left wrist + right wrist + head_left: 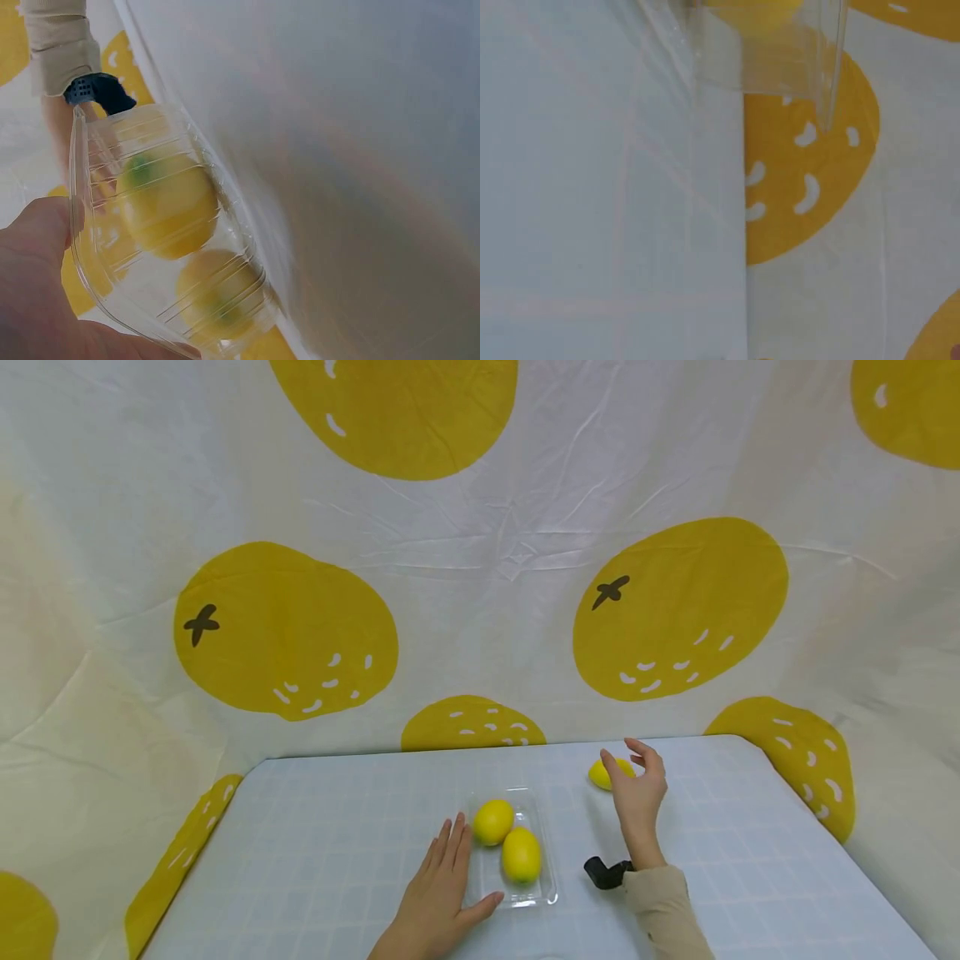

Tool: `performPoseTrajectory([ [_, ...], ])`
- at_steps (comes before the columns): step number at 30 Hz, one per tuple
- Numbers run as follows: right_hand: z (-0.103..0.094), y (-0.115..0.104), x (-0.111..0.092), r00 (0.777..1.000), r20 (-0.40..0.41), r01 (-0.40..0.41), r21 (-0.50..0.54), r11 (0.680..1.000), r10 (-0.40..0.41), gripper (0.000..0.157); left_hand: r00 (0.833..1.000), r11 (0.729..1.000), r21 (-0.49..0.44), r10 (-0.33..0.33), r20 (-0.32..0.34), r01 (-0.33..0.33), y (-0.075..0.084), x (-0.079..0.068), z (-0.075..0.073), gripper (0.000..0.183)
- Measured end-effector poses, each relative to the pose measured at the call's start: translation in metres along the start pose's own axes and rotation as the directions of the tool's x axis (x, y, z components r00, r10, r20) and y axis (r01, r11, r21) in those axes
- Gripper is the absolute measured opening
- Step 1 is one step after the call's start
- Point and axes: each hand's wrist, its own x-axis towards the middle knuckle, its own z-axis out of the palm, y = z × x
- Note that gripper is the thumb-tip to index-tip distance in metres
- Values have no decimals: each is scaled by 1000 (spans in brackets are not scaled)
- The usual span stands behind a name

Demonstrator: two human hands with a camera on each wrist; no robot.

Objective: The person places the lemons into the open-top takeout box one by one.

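Note:
A clear plastic container (pixel 551 868) sits on the table with two yellow lemons inside, a rear lemon (pixel 493 822) and a front lemon (pixel 521 857). Along its left side lies my left hand (pixel 438 885), fingers straight and thumb spread toward the near edge. The left wrist view has the container's wall (pixel 97 225) between thumb and fingers, both lemons showing through the plastic. Farther back on the right, my right hand (pixel 639 793) is at a third lemon (pixel 600 776), thumb and fingers spread apart and partly hiding it. The right wrist view shows the container's edge (pixel 780 67).
A black device (pixel 603 872) is at the right wrist, by the beige sleeve (pixel 663 902). The table (pixel 337 843) has a pale checked cloth. Behind it hangs a white curtain (pixel 480 635) printed with large yellow fruit.

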Motion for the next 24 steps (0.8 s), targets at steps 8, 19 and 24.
performPoseTrajectory([
  [8,-1,17,7,977,24,-209,-101,973,212,62,1000,1000,-6,13,-10,-14,0,0,-1,98],
  [19,8,49,7,984,56,-156,-199,968,170,72,1000,1000,3,20,-21,-20,1,-1,0,98],
  [24,13,59,3,996,83,-3,-279,960,27,76,1000,1000,11,10,-18,-10,0,-1,0,99],
])
